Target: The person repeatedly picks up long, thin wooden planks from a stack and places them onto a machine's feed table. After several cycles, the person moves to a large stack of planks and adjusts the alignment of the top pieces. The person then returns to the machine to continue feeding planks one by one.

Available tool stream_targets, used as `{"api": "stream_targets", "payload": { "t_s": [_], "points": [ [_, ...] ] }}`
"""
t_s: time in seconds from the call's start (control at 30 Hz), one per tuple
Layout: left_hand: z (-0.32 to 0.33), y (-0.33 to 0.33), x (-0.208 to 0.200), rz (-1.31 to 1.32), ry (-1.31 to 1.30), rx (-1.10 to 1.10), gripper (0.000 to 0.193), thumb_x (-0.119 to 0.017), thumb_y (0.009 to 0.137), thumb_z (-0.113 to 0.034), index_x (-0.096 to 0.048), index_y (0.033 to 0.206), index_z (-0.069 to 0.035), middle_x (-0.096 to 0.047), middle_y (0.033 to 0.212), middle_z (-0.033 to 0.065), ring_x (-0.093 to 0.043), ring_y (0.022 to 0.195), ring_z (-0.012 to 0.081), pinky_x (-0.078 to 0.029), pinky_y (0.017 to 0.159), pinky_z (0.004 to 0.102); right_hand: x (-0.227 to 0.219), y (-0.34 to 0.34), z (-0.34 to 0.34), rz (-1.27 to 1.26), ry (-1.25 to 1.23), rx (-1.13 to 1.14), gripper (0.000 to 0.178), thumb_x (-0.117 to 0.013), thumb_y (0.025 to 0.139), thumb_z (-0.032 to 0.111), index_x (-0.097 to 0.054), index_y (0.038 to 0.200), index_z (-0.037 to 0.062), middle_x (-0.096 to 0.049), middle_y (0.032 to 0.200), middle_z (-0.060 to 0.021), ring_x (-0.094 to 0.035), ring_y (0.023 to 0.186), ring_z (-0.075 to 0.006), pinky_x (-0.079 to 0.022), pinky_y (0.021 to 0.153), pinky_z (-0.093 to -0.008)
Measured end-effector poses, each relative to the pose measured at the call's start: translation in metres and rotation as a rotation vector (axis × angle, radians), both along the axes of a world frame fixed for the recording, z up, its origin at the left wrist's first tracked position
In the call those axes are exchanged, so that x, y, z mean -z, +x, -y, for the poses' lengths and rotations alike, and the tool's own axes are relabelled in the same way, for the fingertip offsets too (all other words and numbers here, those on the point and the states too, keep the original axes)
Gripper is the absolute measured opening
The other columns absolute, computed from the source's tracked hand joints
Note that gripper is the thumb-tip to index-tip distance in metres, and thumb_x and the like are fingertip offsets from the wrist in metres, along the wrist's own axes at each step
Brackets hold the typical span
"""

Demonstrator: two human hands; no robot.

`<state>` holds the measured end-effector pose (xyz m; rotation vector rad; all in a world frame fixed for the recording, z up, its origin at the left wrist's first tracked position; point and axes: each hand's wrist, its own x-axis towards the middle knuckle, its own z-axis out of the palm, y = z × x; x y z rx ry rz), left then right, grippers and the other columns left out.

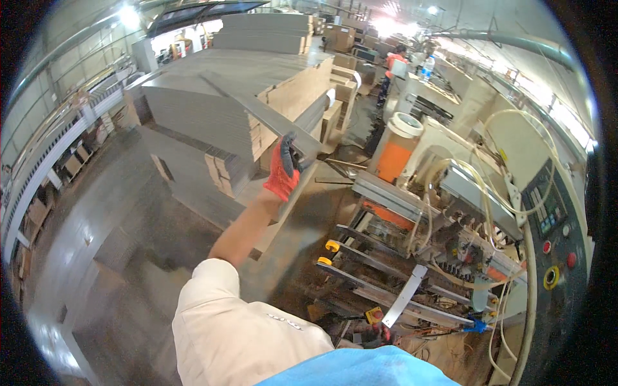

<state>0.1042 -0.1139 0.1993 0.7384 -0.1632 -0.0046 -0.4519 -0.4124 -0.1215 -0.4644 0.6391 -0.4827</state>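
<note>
My left hand (283, 168), in a red glove with a dark palm, reaches out over the floor beside a tall stack of flat boards (199, 119). Its fingers are closed on the near end of a long, narrow grey board (257, 112), which slants across the front of the stack. Low in the view, by the machine, a bit of red and dark glove that looks like my right hand (378, 336) shows past the blue cloth (367, 370) on my body. Its fingers are mostly hidden. A pale flat strip (404, 296) lies right above it, across the machine's rails.
On the right stands a machine with metal rails (380, 293), hoses and an orange-and-white cylinder (396, 145). Its control panel (550, 219) rises at the far right. A roller conveyor (58, 161) runs along the left. Another person (389, 74) stands far back.
</note>
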Motion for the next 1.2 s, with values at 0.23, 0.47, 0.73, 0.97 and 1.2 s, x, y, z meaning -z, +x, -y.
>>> {"api": "stream_targets", "payload": {
  "t_s": [0.23,0.47,0.73,0.97,1.2],
  "points": [
    [-0.084,0.055,-0.023,0.124,-0.202,0.145,0.047,-0.061,0.096,-0.041,-0.053,0.125,-0.005,-0.057,0.095,0.0112,-0.059,0.085,0.027,-0.051,0.086,0.0434,-0.082,0.059,-0.007,0.048,-0.123,-0.045,0.057,-0.058,0.1,0.049,-0.058,0.135,0.003,-0.066,0.124,-0.021,-0.067,0.108,-0.0388,-0.056,0.097,-0.052],
    [-0.046,-0.021,0.081,-0.024,-0.066,0.539,0.044,-0.054,0.106,-0.044,-0.053,0.147,-0.03,-0.057,0.093,-0.0009,-0.058,0.081,0.0173,-0.05,0.068,0.0358,-0.032,0.055,0.036,0.044,-0.258,-0.091,0.048,-0.064,0.102,0.036,-0.06,0.127,-0.005,-0.073,0.109,-0.0126,-0.073,0.095,-0.0247,-0.061,0.085,-0.0344],
    [-0.102,-0.095,0.162,0.956,1.17,-0.161,0.044,-0.081,0.083,-0.024,-0.06,0.118,-0.008,-0.067,0.097,0.0078,-0.066,0.084,0.027,-0.052,0.072,0.0358,-0.072,0.008,0.007,-0.209,-0.566,0.014,0.036,-0.067,0.1,0.016,-0.059,0.133,0.0027,-0.073,0.108,-0.0076,-0.071,0.091,-0.0141,-0.057,0.069,-0.0273],
    [-0.06,-0.103,0.139,1.28,1.715,0.114,0.06,-0.088,0.067,-0.039,-0.066,0.115,-0.012,-0.07,0.101,0.0107,-0.068,0.094,0.036,-0.054,0.079,0.047,-0.052,-0.031,-0.023,-0.829,-1.116,0.308,0.041,-0.065,0.1,0.012,-0.054,0.138,-0.0003,-0.071,0.107,-0.0153,-0.067,0.086,-0.0215,-0.053,0.073,-0.0365],
    [0.003,-0.04,0.18,1.408,1.764,0.178,0.055,-0.08,0.08,-0.049,-0.064,0.117,-0.011,-0.072,0.105,0.0132,-0.069,0.093,0.0387,-0.055,0.076,0.05,-0.092,-0.01,-0.037,-0.845,-1.238,0.387,0.036,-0.063,0.1,0.011,-0.056,0.135,0.0088,-0.068,0.096,-0.0202,-0.066,0.076,-0.0299,-0.051,0.068,-0.0406]
  ]
}}
